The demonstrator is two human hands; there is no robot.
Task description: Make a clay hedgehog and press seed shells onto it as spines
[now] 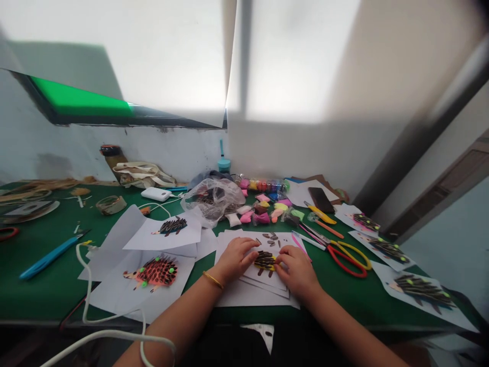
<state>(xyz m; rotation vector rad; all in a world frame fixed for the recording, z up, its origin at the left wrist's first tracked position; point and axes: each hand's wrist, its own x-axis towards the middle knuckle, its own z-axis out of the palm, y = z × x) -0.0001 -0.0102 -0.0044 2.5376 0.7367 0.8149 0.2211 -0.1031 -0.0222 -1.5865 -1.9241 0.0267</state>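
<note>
A small hedgehog picture [265, 261], yellow clay covered with dark sunflower seeds and standing on brown feet, lies on a stack of white paper [233, 298] before me. My left hand [236, 259] rests on the paper at its left, fingers stretched out, thumb beside the seeds. At the right edge of the yellow clay, my right hand [296, 267] has thumb and forefinger pressed together; whatever is between them is hidden. Several loose sunflower seeds [272, 237] are scattered on the sheet just above the hedgehog.
Finished-looking hedgehog pictures lie left [153, 272] and right [420, 290]. Scissors [349, 260] and a yellow cutter [321, 213] are right, a blue cutter [49, 257] left. Behind sit clay packets [262, 218] and a plastic bag [214, 199]. A white cable [89, 285] crosses the left front.
</note>
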